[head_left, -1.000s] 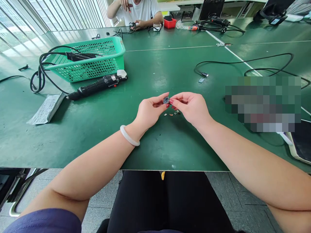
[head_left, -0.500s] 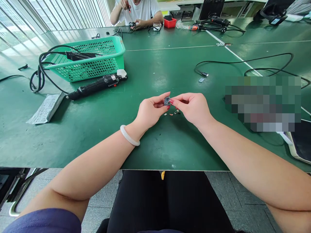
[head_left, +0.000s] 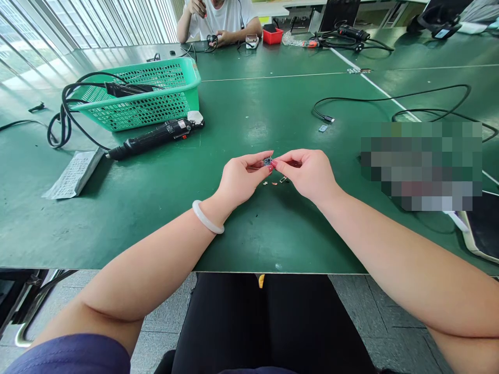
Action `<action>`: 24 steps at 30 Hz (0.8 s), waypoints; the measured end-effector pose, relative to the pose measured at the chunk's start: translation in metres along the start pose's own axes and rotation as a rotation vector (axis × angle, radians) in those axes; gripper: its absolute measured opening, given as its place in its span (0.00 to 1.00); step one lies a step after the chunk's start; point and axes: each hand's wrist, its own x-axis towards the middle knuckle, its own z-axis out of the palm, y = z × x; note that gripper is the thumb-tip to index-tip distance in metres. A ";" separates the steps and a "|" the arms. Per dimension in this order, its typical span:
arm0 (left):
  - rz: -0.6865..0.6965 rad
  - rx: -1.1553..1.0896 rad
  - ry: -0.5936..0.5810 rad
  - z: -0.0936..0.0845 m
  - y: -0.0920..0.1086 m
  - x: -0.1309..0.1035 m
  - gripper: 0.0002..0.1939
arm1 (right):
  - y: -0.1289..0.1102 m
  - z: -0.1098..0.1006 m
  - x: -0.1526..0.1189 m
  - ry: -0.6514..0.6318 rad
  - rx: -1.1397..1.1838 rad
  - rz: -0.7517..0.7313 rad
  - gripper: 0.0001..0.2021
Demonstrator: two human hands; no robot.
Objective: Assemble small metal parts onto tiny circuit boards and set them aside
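Note:
Near the middle of the green table, my left hand pinches a small dark part with pale details between thumb and fingertips. My right hand meets it from the right, its thumb and index finger closed at the part's right edge. Whether the right fingertips grip the part or something smaller is too small to tell. Just below the fingertips lie a small metal frame, a reddish bit and a pale bit.
A green basket with cables and a black electric screwdriver lie to the left, beside a paper-wrapped packet. A black cable and a small grey piece lie right. Across the table sits a person.
The small dark part has tilted flatter between my fingertips, and my right fingertips have shifted slightly left. The rest of the table looks the same.

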 end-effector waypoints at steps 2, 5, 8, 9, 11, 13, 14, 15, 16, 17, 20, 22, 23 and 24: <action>-0.005 -0.003 0.006 -0.001 0.000 0.001 0.18 | 0.002 0.000 0.001 -0.021 0.029 0.008 0.12; -0.006 -0.027 0.017 -0.001 -0.001 0.002 0.16 | 0.005 0.001 0.003 -0.063 0.096 0.035 0.16; -0.017 -0.060 -0.001 -0.001 -0.001 0.004 0.14 | 0.008 0.001 0.004 -0.097 0.153 0.078 0.20; -0.026 -0.073 -0.017 0.000 -0.001 0.004 0.14 | 0.009 0.001 0.005 -0.110 0.174 0.096 0.21; -0.045 -0.102 -0.050 0.000 0.000 0.005 0.14 | 0.009 0.000 0.005 -0.134 0.214 0.124 0.22; -0.059 -0.138 -0.071 0.000 0.002 0.005 0.13 | 0.007 -0.001 0.005 -0.147 0.222 0.133 0.23; -0.067 -0.160 -0.073 0.000 0.003 0.006 0.13 | 0.006 -0.002 0.006 -0.148 0.206 0.131 0.22; -0.076 -0.184 -0.070 -0.001 0.004 0.006 0.12 | 0.006 -0.004 0.007 -0.148 0.172 0.127 0.22; -0.088 -0.208 -0.063 -0.001 0.006 0.007 0.12 | 0.005 -0.006 0.008 -0.146 0.122 0.123 0.21; -0.105 -0.227 -0.053 -0.002 0.006 0.007 0.11 | 0.006 -0.009 0.009 -0.141 0.056 0.118 0.19; -0.178 -0.274 -0.004 -0.005 0.006 0.010 0.10 | 0.009 -0.018 0.015 -0.136 -0.220 0.116 0.11; -0.236 -0.308 0.029 -0.006 0.003 0.012 0.09 | 0.012 -0.024 0.018 -0.184 -0.415 0.147 0.06; -0.258 -0.327 0.040 -0.007 0.002 0.012 0.08 | 0.014 -0.027 0.020 -0.227 -0.480 0.167 0.04; -0.275 -0.347 0.048 -0.007 0.001 0.013 0.08 | 0.014 -0.029 0.021 -0.276 -0.521 0.183 0.04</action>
